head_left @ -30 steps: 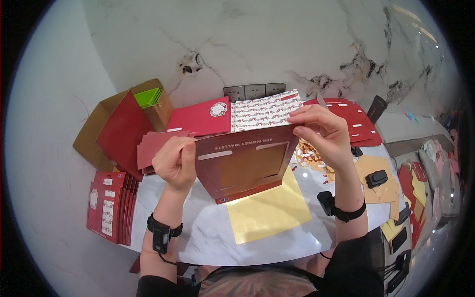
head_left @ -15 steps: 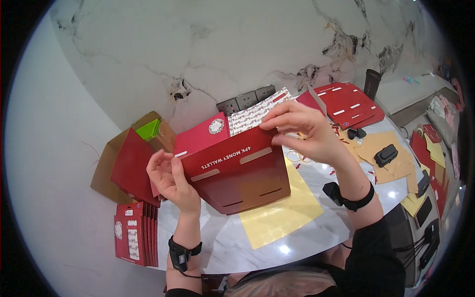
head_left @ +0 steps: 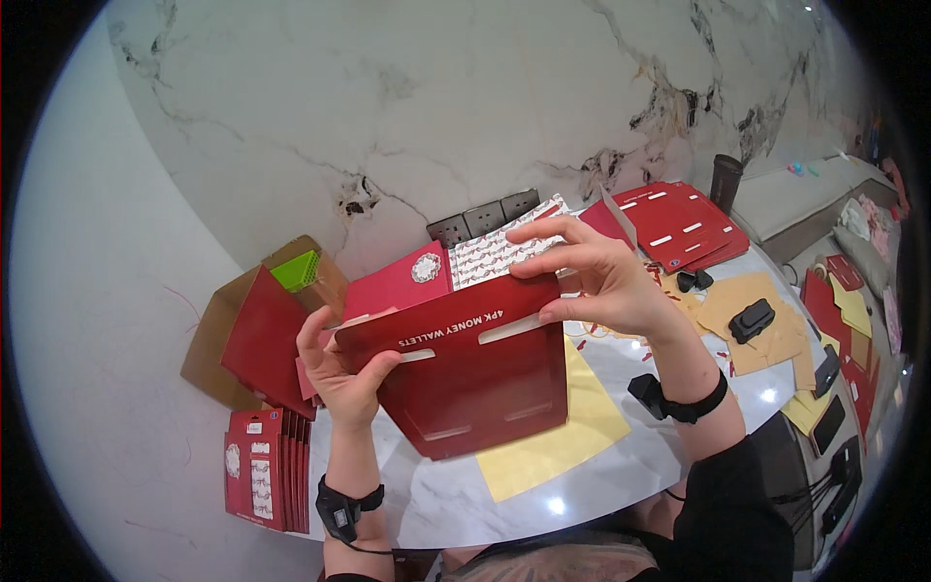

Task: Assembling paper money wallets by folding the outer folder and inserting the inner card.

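Note:
A flat red card (head_left: 475, 388) with cut slots is held up, tilted, above the table. My left hand (head_left: 341, 376) grips its left edge, the thumb lying on the front beside one light slot. At the upper right corner, my right hand (head_left: 601, 276) pinches the card, thumb in front near the other light slot and fingers behind. Behind the card lie a pink-red folder (head_left: 383, 288) with a round white emblem and white patterned envelopes (head_left: 490, 260). A yellow sheet (head_left: 587, 422) lies partly under the raised card on the marbled table (head_left: 417, 504).
At left stand a cardboard box (head_left: 206, 354) with a green basket (head_left: 296, 272) and a row of red packs (head_left: 254, 475). Red slotted cards (head_left: 679, 228) are stacked at back right, near a dark cup (head_left: 725, 184). A black device (head_left: 752, 320) rests on brown envelopes (head_left: 771, 359).
The card has come slightly lower and its front faces me more. My left thumb has moved onto its front, and my right thumb now presses by the right slot.

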{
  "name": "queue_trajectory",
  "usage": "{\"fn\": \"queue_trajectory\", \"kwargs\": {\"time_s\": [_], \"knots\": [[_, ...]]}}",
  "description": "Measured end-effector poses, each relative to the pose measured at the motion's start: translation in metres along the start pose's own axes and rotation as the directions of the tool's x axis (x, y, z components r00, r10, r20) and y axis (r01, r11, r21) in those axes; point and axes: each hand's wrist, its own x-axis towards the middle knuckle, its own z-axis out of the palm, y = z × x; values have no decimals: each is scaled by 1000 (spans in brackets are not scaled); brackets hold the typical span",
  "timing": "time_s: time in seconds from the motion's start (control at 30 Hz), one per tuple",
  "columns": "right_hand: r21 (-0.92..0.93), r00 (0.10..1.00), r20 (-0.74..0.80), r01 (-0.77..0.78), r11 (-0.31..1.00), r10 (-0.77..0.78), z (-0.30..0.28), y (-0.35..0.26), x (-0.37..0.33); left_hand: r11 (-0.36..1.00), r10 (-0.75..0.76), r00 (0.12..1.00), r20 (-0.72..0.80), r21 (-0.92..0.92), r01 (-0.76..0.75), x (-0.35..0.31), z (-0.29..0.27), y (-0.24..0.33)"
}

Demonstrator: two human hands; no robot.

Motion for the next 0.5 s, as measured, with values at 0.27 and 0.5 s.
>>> {"fn": "queue_trajectory", "kwargs": {"time_s": [0.27, 0.5], "knots": [[-93, 1000, -10, 14, 996, -15, 5, -7, 2, 909, -394, 919, 1, 148, 389, 15, 8, 24], [-104, 1000, -3, -6, 995, 6, 18, -9, 0, 862, -506, 861, -46, -36, 505, 15, 4, 27]]}}
